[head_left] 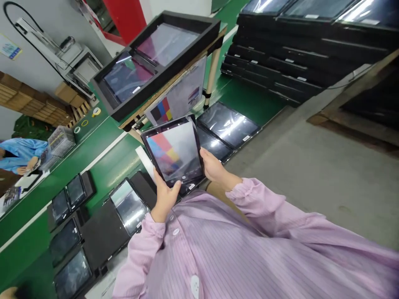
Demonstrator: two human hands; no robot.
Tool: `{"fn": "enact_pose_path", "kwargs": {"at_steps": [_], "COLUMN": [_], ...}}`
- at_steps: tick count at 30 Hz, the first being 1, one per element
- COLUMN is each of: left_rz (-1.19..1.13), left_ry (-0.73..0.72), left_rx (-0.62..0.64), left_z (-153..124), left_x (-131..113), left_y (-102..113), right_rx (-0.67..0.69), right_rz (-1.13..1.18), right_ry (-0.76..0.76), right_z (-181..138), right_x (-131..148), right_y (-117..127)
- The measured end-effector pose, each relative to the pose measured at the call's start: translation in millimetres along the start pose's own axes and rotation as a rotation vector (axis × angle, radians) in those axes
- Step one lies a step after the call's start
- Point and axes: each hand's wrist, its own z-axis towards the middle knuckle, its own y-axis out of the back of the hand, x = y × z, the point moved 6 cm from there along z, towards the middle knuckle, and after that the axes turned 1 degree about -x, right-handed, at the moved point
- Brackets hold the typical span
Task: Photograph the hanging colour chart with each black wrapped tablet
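I hold a black tablet (174, 151) up in front of me with both hands. Its screen shows coloured squares, like the colour chart (165, 110) hanging on a sheet behind it. My left hand (164, 197) grips the tablet's lower edge, thumb on the bezel. My right hand (213, 166) clasps its right edge, fingers behind. Both arms wear pink striped sleeves.
A green conveyor (102, 141) carries black trays with tablets (129, 205). A raised black foam tray (156, 58) holds two more tablets. Stacked black trays (299, 45) stand at right on a wooden pallet. A person in blue (21, 153) works at far left.
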Motion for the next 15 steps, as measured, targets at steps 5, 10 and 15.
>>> {"fn": "enact_pose_path", "kwargs": {"at_steps": [5, 10, 15], "left_rz": [0.260, 0.221, 0.297], "left_ry": [-0.135, -0.187, -0.335], "left_rx": [-0.039, -0.076, -0.131], "left_z": [2.5, 4.0, 6.8], "left_x": [-1.5, 16.9, 9.1], "left_y": [-20.0, -40.0, -72.8], "right_rx": [0.038, 0.041, 0.089], "right_rz": [-0.040, -0.077, -0.157], "right_ry": [0.038, 0.046, 0.103], "right_z": [6.3, 9.1, 26.0], "right_x": [16.7, 16.2, 22.3], "right_y": [2.3, 15.1, 49.0]}}
